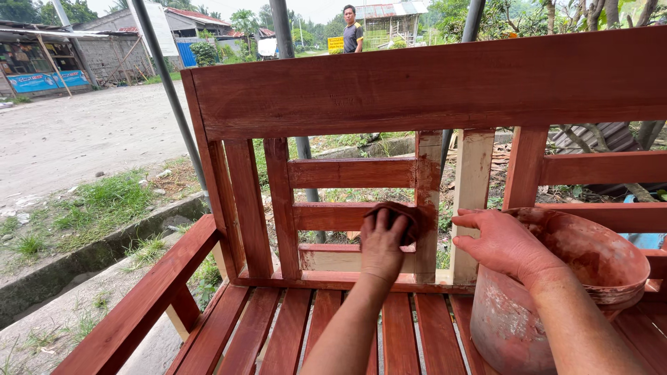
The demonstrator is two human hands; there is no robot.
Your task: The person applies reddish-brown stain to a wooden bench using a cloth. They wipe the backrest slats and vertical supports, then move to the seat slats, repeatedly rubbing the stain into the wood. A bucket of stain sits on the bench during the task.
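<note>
on the backrest of the wooden bench [389, 90], the left hand [382, 243] is closed around a dark staining rag [397, 214], pressing it on a middle rail. the right hand [504, 244], half open, grips the rim of the stain-covered bucket [597, 267], probably keeping it near for dipping.

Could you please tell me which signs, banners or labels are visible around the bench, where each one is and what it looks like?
Yellow sign: far background, top centre, beside a standing person; small rectangle with dark markings.
Blue banner: top left, along the front of a roadside building; long, low strip.
White board: top left, behind a slanted metal pole; pale tilted panel.
No label shows on the stained bucket.
</note>
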